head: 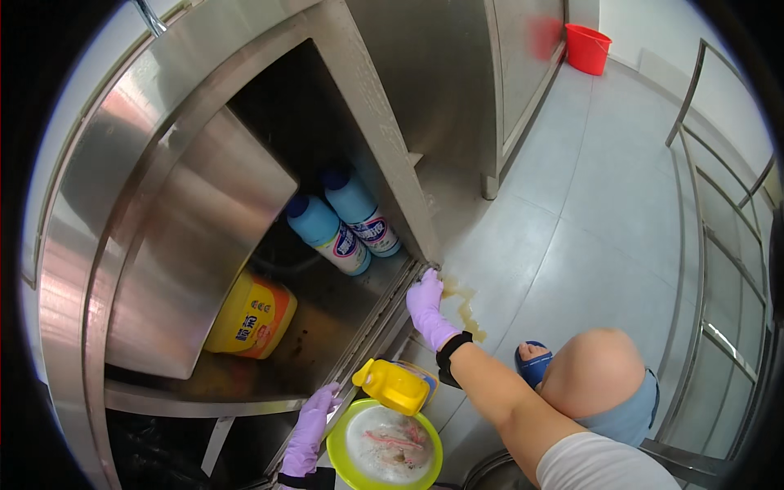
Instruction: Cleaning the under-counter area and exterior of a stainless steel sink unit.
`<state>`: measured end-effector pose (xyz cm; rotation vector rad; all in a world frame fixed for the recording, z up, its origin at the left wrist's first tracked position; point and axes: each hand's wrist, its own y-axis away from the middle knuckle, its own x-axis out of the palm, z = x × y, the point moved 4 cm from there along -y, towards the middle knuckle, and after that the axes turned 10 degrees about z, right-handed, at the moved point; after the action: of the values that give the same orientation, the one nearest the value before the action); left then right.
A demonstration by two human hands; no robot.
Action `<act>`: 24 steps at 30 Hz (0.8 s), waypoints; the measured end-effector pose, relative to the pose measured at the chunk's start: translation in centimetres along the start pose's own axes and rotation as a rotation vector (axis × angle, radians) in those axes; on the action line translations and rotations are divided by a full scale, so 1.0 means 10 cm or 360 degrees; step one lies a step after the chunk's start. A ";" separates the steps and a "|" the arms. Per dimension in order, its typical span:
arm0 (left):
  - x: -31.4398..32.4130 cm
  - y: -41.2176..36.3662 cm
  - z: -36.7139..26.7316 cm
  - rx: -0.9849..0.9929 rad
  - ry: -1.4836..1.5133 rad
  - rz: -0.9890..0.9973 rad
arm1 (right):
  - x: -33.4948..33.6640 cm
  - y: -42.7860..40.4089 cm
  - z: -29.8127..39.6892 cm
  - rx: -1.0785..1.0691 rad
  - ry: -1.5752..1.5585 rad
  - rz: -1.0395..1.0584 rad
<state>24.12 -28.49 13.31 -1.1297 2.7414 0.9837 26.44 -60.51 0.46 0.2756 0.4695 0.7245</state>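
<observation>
My right hand, in a purple glove, presses at the far front corner of a stainless steel cabinet, where the door track meets the corner post. Its fingers are bent; something small and dark shows at their tips, too little to name. My left hand, gloved alike, rests on the near part of the cabinet's front edge with nothing visible in it. Brownish liquid lies on the floor tiles beside my right hand. Inside the cabinet stand two blue bottles and a yellow jug with an orange label.
Below my hands, a yellow bottle lies at the rim of a lime-green basin of murky water with a pinkish item. A metal rack borders the right side. Far off stands a red bucket. My knee juts in at right.
</observation>
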 end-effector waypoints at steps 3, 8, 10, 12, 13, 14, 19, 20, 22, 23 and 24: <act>-0.01 0.02 -0.03 -0.0034 -0.0019 -0.0010 | -0.12 0.13 0.33 -0.0553 0.0162 -0.0680; -0.13 0.17 0.04 -0.0110 -0.0084 -0.0065 | -0.19 0.29 0.69 -0.0575 0.0152 -0.0583; -0.04 0.11 0.01 -0.0094 -0.0092 -0.0025 | -0.26 -0.06 0.23 -0.0415 0.0245 -0.0511; -0.05 0.11 0.03 -0.0061 -0.0070 -0.0014 | -0.20 -0.15 -0.10 -0.0264 0.0244 -0.0245; -0.08 0.12 0.03 -0.0069 -0.0081 -0.0025 | -0.13 -0.13 -0.13 -0.0222 0.0282 -0.0150; -0.09 0.13 0.02 -0.0039 -0.0031 -0.0043 | -0.02 -0.11 -0.11 -0.0217 0.0271 -0.0139; -0.16 0.20 0.00 0.0003 -0.0055 -0.0104 | -0.10 0.06 0.27 -0.0418 0.0267 -0.0538; -0.13 0.19 0.00 -0.0011 -0.0030 -0.0093 | -0.13 -0.07 0.16 -0.0367 0.0305 -0.0548; -0.10 0.15 0.02 -0.0022 -0.0032 -0.0065 | -0.16 -0.23 -0.08 -0.0255 0.0296 -0.0449; -0.08 0.13 0.02 -0.0032 -0.0033 -0.0044 | -0.14 -0.29 -0.18 -0.0149 0.0284 -0.0344; -0.07 0.14 0.00 -0.0055 -0.0045 -0.0044 | -0.09 -0.26 -0.16 -0.0126 0.0307 -0.0306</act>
<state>23.80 -27.32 14.25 -1.1463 2.6892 1.0394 26.50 -62.87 -1.62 0.0847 0.6398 0.5825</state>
